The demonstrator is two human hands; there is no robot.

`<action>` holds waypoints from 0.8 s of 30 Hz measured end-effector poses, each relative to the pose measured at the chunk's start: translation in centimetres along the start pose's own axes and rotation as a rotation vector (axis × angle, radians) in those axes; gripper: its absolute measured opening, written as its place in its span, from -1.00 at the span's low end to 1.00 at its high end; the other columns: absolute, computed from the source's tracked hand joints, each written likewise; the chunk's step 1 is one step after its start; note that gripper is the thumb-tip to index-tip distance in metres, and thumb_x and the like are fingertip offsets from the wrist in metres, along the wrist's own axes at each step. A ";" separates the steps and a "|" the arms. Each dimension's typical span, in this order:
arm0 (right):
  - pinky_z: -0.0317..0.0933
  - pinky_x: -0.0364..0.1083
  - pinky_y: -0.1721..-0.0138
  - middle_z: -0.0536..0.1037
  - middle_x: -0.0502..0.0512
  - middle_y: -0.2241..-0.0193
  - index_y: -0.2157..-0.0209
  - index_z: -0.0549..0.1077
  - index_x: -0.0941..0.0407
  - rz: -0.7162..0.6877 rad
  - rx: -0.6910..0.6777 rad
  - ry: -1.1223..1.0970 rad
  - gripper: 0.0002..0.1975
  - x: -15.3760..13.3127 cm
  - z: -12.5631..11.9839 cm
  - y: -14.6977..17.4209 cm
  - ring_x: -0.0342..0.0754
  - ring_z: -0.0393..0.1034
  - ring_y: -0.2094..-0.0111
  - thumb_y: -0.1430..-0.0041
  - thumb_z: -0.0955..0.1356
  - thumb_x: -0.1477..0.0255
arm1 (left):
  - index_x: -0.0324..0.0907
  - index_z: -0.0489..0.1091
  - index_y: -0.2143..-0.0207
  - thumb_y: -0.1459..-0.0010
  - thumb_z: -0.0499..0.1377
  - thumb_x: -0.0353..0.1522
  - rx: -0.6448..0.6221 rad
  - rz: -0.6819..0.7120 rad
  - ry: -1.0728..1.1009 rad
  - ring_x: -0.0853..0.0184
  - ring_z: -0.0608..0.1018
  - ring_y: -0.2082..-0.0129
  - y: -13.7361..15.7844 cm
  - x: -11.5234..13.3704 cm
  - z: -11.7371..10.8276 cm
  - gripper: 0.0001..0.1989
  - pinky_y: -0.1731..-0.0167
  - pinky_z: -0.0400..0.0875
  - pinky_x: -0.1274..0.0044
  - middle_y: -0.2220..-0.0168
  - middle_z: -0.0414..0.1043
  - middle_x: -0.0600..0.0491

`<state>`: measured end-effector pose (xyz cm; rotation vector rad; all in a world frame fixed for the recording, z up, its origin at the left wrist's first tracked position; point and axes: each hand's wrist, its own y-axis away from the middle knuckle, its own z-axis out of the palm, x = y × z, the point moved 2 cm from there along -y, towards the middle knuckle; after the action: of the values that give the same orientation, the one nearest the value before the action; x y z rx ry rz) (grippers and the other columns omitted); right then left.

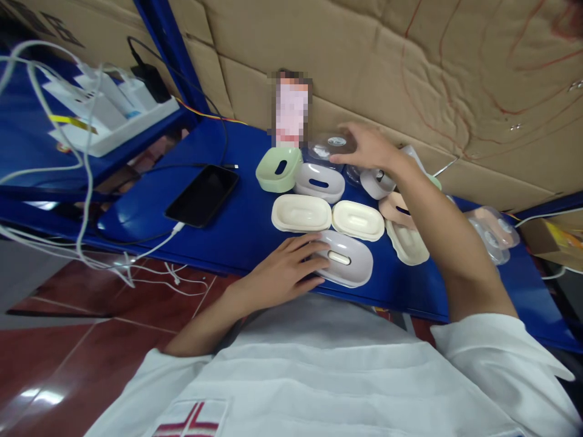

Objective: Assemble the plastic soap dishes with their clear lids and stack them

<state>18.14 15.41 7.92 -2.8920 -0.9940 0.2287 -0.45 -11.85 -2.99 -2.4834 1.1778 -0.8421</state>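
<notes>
At the blue shelf's front edge, the lilac soap dish appears already paired with a cream insert and is touched by the left hand's loosely spread fingers, while two cream trays behind are left uncovered and a clear cover is spanned by the right hand, whose grip cannot be told.

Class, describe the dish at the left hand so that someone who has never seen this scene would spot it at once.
Find the blue table, then its edge nearest the white shirt. There the left hand lays its fingers on a pale lilac oval dish. Unlike the cream trays just beyond it, it is lilac, with a pale strip showing in its slot.
</notes>
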 end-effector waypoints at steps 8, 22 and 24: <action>0.32 0.35 -0.30 0.45 0.24 -0.35 -0.47 0.20 -0.07 -0.159 0.168 -0.264 -0.21 -4.7 0.9 18.5 0.33 0.41 -0.32 -0.34 0.47 0.04 | -0.04 0.26 -0.38 -0.34 0.39 -0.28 0.206 -0.131 0.093 -0.10 0.23 -0.53 0.4 0.0 0.1 -0.35 -0.40 0.40 0.03 -0.55 -0.05 -0.26; 0.28 0.41 -0.39 0.16 0.29 -0.53 -0.61 -0.11 -0.13 -0.269 0.175 -0.086 -0.03 -9.7 6.8 26.1 0.39 0.13 -0.51 -0.39 0.46 0.09 | 0.13 0.07 -0.52 -0.39 0.33 -0.24 0.015 -0.227 0.196 -0.05 0.23 -0.53 0.5 -0.3 0.1 -0.23 -0.46 0.29 0.04 -0.55 0.02 -0.13; 0.26 0.42 -0.42 0.12 0.29 -0.55 -0.61 -0.14 -0.13 -0.275 0.197 -0.090 0.00 -10.0 7.2 26.4 0.39 0.08 -0.53 -0.39 0.47 0.15 | 0.14 0.11 -0.50 -0.39 0.33 -0.23 0.007 -0.231 0.209 -0.05 0.24 -0.53 0.5 -0.3 0.0 -0.26 -0.46 0.30 0.05 -0.55 0.03 -0.11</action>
<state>25.12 -11.36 -1.14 -2.5548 -1.2887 0.4137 -0.87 -11.95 -3.33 -2.6108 0.9554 -1.1900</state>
